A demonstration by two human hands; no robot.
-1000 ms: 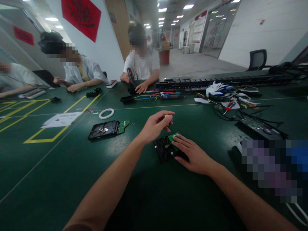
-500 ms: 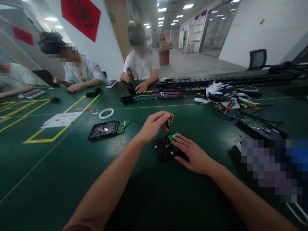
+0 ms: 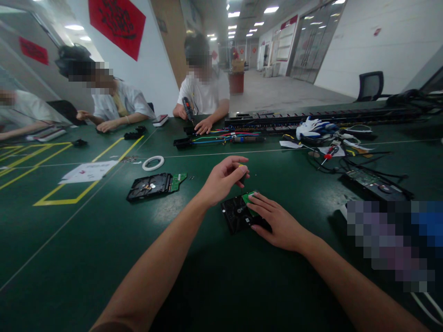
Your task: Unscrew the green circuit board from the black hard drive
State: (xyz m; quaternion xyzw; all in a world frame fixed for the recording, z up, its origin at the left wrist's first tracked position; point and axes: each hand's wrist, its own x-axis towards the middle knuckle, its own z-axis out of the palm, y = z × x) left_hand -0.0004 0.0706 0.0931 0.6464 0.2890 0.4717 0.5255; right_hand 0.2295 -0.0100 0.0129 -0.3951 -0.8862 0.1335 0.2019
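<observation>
My left hand (image 3: pixel 226 177) is closed around a small screwdriver (image 3: pixel 242 171) with a yellow and black handle, most of it hidden by the fingers. Its thin shaft points down to the far edge of a black hard drive (image 3: pixel 235 216) flat on the table. A green circuit board (image 3: pixel 248 198) shows on the drive's upper face. My right hand (image 3: pixel 277 220) holds the drive at its right end, fingers across the board and thumb by the near edge. That hand covers the drive's right part.
Left of my hands lies another hard drive (image 3: pixel 148 186) with a green board (image 3: pixel 178 181) sticking out, near a white ring (image 3: pixel 153 163) and papers (image 3: pixel 88 172). To the right are an opened device (image 3: pixel 377 182), cables and gloves (image 3: pixel 314 128). Across the table, a person (image 3: pixel 204 92) holds a power screwdriver (image 3: pixel 188 109).
My left fingers have shifted around the screwdriver, with the thumb now over the handle and less yellow showing. The right hand and the hard drive stay in place.
</observation>
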